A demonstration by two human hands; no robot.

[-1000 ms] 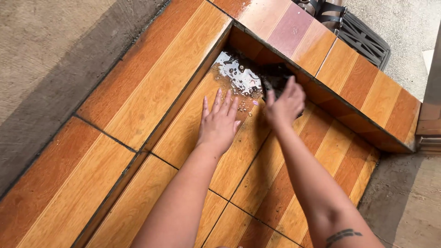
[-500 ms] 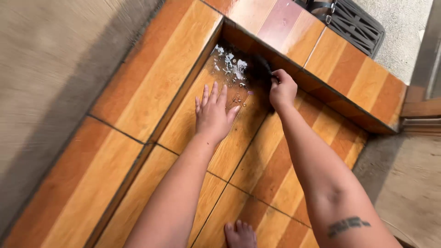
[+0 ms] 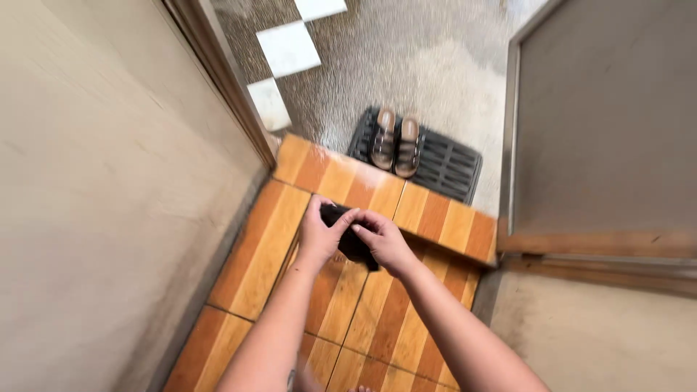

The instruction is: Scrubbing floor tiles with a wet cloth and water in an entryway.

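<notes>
**Dark cloth lifted off the tiles**

Both hands are now gripping a dark cloth [image 3: 350, 241] above the orange tiled step [image 3: 270, 247]: left hand [image 3: 319, 236] clenching its upper end, right hand [image 3: 387, 242] pinching the lower. A moment ago the left was lying flat beside the puddle. 2 sandals [image 3: 396, 143] are resting on a black mat [image 3: 450, 170] beyond.

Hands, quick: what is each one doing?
Left hand: closed on the dark cloth.
Right hand: closed on the same dark cloth.
</notes>
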